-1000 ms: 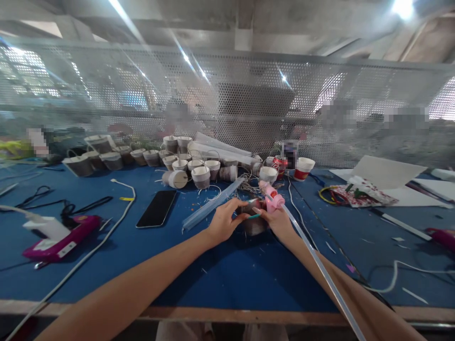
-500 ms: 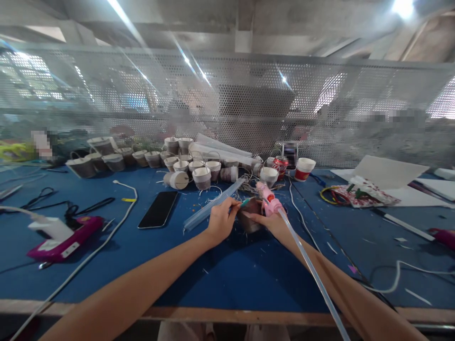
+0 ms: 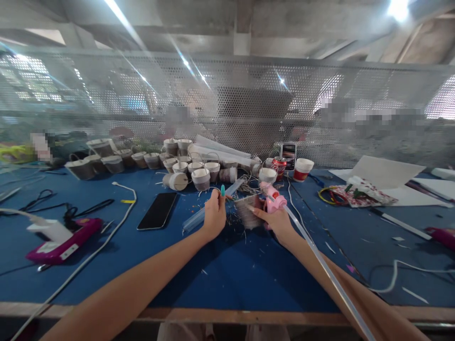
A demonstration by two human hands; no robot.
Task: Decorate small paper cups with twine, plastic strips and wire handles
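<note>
My right hand (image 3: pixel 275 220) grips a pink hot glue gun (image 3: pixel 274 201), with a long clear glue stick (image 3: pixel 320 260) trailing from its back towards me. The same hand steadies a small cup wrapped in grey-brown twine (image 3: pixel 249 213), thumb across its side. Left of the cup, my left hand (image 3: pixel 215 215) is closed and apart from it. A small teal tip (image 3: pixel 222 190) stands up at its fingers; whether it is a finger cover or a held piece I cannot tell. A thin strand shows between that hand and the cup.
Behind are several wrapped cups with handles (image 3: pixel 201 179), a twine tangle (image 3: pixel 250 182), clear glue sticks (image 3: pixel 195 218), a red can (image 3: pixel 279 166) and stacked paper cups (image 3: pixel 303 169). Left lie a phone (image 3: pixel 157 210) and a purple power strip (image 3: pixel 64 241). A perforated screen (image 3: pixel 199 104) stands beyond.
My left hand has drawn back left from the cup, its teal tip now pointing up. The cup has turned in my right hand, showing its wrapped side, and the glue gun has shifted slightly right.
</note>
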